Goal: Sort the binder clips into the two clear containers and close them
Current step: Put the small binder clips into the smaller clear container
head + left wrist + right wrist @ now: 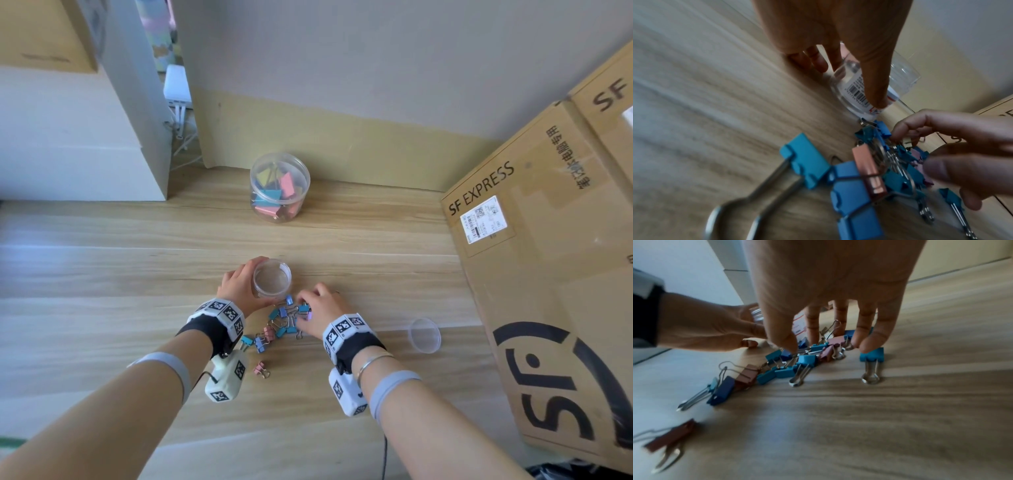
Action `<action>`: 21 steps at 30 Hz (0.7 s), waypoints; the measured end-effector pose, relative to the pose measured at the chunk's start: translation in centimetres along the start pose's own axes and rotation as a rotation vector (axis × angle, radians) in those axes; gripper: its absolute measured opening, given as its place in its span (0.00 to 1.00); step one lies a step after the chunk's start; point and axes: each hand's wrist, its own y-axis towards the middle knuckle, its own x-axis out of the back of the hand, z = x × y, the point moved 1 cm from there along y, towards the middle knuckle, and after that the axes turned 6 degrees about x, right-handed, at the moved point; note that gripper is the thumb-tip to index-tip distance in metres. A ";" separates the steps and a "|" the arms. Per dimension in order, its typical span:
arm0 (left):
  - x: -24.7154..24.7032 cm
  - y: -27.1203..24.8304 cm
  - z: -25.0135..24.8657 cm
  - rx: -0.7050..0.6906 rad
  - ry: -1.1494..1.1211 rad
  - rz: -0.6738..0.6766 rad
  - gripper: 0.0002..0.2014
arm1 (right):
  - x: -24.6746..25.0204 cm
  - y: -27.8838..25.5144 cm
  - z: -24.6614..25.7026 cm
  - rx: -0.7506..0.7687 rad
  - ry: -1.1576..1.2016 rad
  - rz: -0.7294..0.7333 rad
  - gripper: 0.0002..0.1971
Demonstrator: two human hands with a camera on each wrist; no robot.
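Right by the small clips (281, 322) heaped mid-bench, my left hand (239, 286) wraps the empty small container (272, 282) while my right hand (320, 310) claws at them, nothing clearly pinched yet — next: nip one, drop it in.

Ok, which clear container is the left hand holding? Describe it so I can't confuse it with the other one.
On the wooden table, skip the big lidded clear tub of large clips by the wall. The small clear round container stands near the front, beside the pile of small binder clips, gripped by the left hand. It is open and empty.
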 end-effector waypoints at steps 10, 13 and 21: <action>0.5 -0.4 -0.4 0.010 -0.006 0.013 0.43 | -0.3 0.6 0.9 0.034 -0.088 -0.027 0.09; 0.7 -0.6 -0.8 0.002 0.004 0.006 0.43 | -0.1 0.7 0.9 0.043 -0.076 -0.033 0.08; 0.6 -0.4 -0.5 0.025 0.004 0.028 0.44 | 3.6 0.8 2.2 0.084 0.089 -0.223 0.09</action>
